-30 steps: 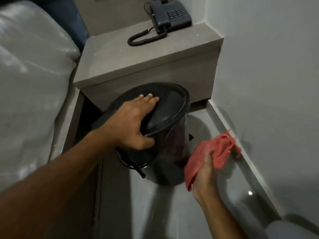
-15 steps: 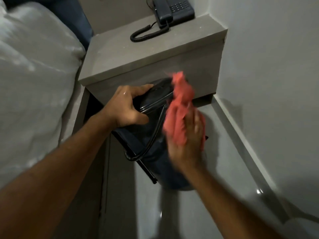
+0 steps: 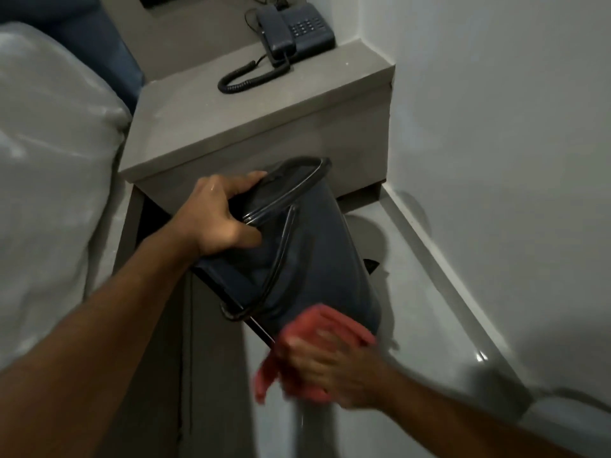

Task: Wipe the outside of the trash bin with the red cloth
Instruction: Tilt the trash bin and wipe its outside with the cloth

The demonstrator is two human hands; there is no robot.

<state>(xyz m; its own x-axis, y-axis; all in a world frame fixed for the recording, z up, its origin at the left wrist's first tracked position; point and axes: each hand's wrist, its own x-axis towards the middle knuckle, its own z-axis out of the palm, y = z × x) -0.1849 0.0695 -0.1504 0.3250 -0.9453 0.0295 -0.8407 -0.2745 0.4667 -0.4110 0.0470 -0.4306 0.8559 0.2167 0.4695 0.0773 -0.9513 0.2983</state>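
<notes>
A black round trash bin (image 3: 317,252) with a lid and a wire handle leans away from me on the grey floor, its top tipped toward the nightstand. My left hand (image 3: 221,216) grips the lid's rim at the upper left. My right hand (image 3: 327,371) is blurred with motion and presses the red cloth (image 3: 317,322) against the bin's lower side near its base. The cloth hides the bin's bottom edge.
A grey nightstand (image 3: 205,127) stands just behind the bin, with a dark corded telephone (image 3: 294,31) on top. A white-covered bed (image 3: 49,180) fills the left. A white wall and skirting (image 3: 469,269) run along the right.
My right hand with the cloth has swept from the bin's top down its side to the base. The left hand keeps its hold on the lid, and the bin is tipped further.
</notes>
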